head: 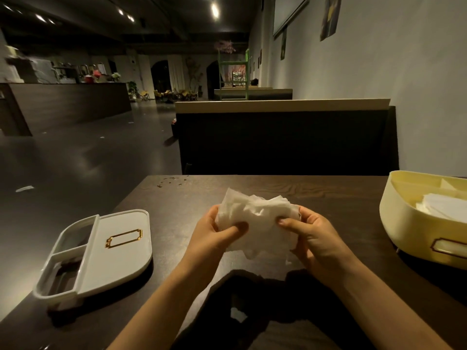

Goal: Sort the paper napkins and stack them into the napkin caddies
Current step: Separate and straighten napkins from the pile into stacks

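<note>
A: What are the hands doing?

B: Both are on the napkins [255, 215], a crumpled white bunch held up over the table [333, 193], mid-table and close to the person. The left hand [212, 239] grips the bunch's left side, the right hand [314, 239] its right side.

A: Fingers?

B: Curled and clamped on the paper. The left thumb [233, 228] presses across the front of the bunch, pointing right. The right thumb [286, 221] presses from the other side, pointing left. The two thumb tips are near each other but apart. The other fingers wrap behind the paper and are mostly hidden, so I cannot tell how far they spread.

A: And the napkins themselves?

B: Thin, wrinkled sheets, uneven along the top, with a ragged lower edge hanging below the hands. How many sheets, I cannot tell.

A: Where are the caddies?

B: The white caddy [123, 258] lies flat on the table's left side, gold label frame facing up, two open compartments toward the left edge, well apart from the hands. The yellow caddy [409, 228] stands at the right edge, partly cut off, with a stack [439, 207] of flat white napkins inside beside a divider.

A: Anything else on the table?

B: Dark crumbs [171, 181] near the far left corner.
</note>
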